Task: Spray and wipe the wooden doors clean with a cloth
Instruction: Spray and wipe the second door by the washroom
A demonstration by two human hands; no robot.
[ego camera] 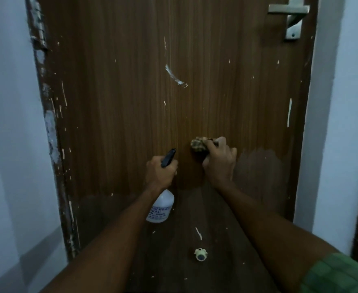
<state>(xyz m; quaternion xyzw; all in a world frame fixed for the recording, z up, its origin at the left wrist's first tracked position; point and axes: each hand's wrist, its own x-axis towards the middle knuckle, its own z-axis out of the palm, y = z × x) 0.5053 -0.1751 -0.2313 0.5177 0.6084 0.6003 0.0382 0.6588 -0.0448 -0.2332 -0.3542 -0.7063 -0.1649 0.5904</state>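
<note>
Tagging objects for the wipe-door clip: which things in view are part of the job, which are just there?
Job: wooden door; spray bottle held in left hand; cloth pressed to the door by right hand.

Just there: door latch; hinge; doorstop; walls.

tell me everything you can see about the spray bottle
The translucent white plastic spray bottle has a black trigger head whose nozzle points up and to the right toward the brown wooden door. The left hand grips its neck, hiding the trigger. The rounded body hangs below the hand, bearing a white label with blue print too blurred to read. It is held just off the door; contact cannot be told.
</note>
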